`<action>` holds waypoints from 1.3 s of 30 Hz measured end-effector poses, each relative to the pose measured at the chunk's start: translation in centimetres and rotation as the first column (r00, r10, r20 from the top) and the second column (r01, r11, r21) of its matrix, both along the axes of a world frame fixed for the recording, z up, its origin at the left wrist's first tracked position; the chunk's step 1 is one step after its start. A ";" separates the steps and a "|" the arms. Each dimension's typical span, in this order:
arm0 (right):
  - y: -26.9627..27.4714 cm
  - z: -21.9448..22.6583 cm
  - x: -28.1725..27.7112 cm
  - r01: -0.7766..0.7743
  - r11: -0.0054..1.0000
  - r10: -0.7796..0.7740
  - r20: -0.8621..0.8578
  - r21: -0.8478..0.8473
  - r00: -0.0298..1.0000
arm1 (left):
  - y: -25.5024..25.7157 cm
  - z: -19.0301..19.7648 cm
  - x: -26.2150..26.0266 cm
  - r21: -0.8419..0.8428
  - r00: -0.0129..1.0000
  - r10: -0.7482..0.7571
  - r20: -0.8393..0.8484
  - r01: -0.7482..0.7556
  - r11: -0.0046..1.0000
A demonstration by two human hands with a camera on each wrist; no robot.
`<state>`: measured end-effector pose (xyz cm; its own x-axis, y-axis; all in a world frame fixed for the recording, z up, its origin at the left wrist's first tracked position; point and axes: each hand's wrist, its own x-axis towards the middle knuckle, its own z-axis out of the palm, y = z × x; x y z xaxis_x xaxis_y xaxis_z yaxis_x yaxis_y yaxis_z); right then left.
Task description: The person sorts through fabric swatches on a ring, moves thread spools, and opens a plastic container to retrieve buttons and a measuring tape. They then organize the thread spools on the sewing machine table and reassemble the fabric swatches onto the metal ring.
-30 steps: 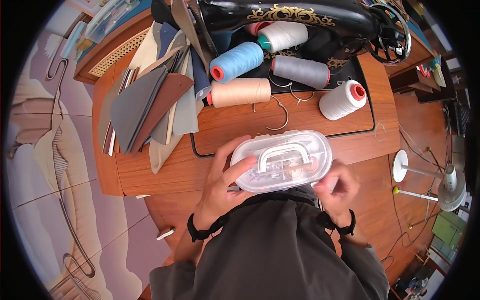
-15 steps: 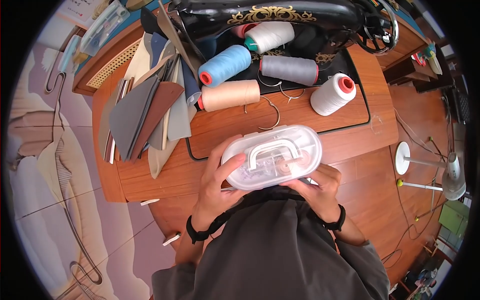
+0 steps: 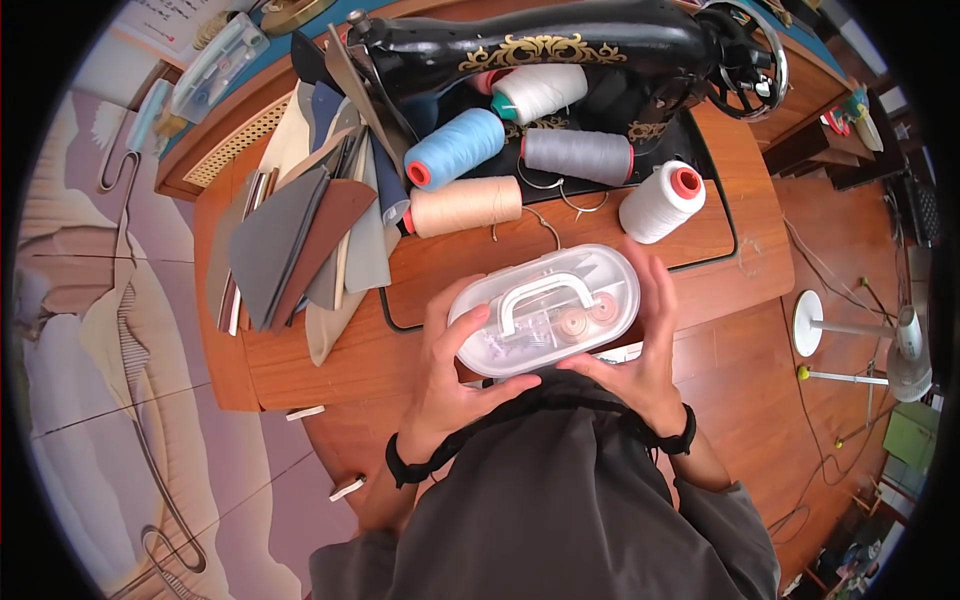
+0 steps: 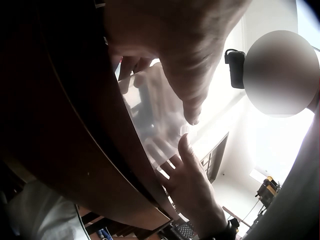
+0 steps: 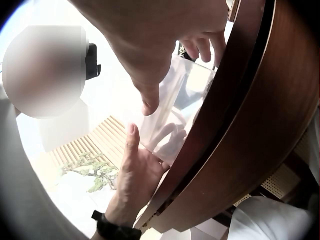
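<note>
At the far left of the wooden table (image 3: pixel 300 360) we see a fan of fabric swatches (image 3: pixel 300 235) in grey, brown and cream. Next comes our left hand (image 3: pixel 445 375), wrist bent back toward our body, thumb laid on the lid and fingers curled under the near-left end of the clear plastic box (image 3: pixel 545 310). The left wrist view shows the same: the left hand (image 4: pixel 170 55) from below with fingertips on the box (image 4: pixel 155 115), which juts out past the table edge (image 4: pixel 90 150).

The box is oval, has a white handle on its lid, and is held tilted just above the table's front edge, in front of the sewing machine (image 3: pixel 560 50). Behind it lie a blue spool (image 3: pixel 455 148), a beige spool (image 3: pixel 465 205), a grey spool (image 3: pixel 578 155) and a standing white spool (image 3: pixel 660 203).

Our right hand (image 3: pixel 640 355) wraps the box's right end, fingers curved up its far side, thumb underneath. The right wrist view shows the right hand (image 5: pixel 165 45) clasping the box (image 5: pixel 175 110).
</note>
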<state>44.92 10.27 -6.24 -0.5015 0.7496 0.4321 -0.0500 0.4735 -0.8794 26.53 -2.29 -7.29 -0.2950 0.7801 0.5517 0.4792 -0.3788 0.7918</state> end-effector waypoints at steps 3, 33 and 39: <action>0.4 -0.1 1.0 -0.076 0.997 0.080 0.145 -0.033 0.986 | -0.5 -0.1 0.1 -0.024 1.000 0.027 0.002 -0.027 0.999; 1.7 1.3 -1.3 -0.222 0.951 0.152 0.301 0.214 0.941 | 17.0 15.4 -29.8 -0.117 0.963 0.243 0.114 -0.230 0.966; 1.6 1.2 -1.5 -0.227 0.945 0.142 0.328 0.237 0.934 | 22.7 13.4 -31.6 -0.204 0.993 0.109 0.053 -0.097 0.974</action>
<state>43.40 11.84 -5.04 -0.7574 0.5091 0.4088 0.0886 0.7004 -0.7082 -5.12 20.44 6.10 -0.4088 0.8366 0.3646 0.4539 -0.1602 0.8765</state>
